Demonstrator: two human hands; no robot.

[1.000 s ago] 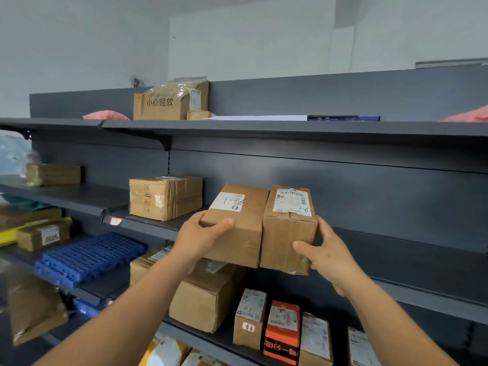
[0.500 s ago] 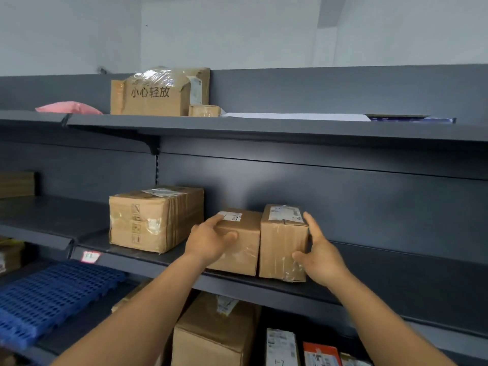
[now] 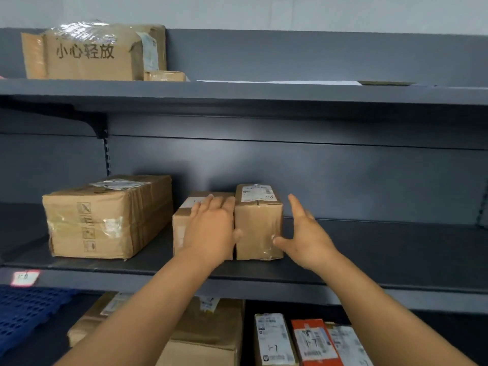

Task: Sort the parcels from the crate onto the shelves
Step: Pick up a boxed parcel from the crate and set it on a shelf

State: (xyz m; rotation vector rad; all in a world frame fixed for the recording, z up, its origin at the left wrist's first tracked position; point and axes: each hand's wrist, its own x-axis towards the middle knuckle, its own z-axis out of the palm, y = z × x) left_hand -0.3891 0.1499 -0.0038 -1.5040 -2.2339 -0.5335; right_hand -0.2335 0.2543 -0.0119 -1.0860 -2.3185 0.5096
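Note:
Two small brown parcels stand side by side on the middle grey shelf [image 3: 369,262]. The lower left parcel [image 3: 179,228] is partly covered by my left hand [image 3: 211,231], which lies flat against its front with straight fingers. The taller right parcel [image 3: 257,228] carries a white label on top. My right hand [image 3: 306,236] is spread open beside its right side, the thumb touching the lower front corner, fingers apart from the box.
A larger taped box [image 3: 105,217] sits to the left on the same shelf. The top shelf holds a big box with printed characters [image 3: 89,54]. Below are more parcels, among them a red one [image 3: 314,342], and a blue plastic pallet [image 3: 23,310].
Both parcels were carried in my hands, then set down on the middle shelf and pushed back. My hands have loosened from gripping them to lying open against and beside them.

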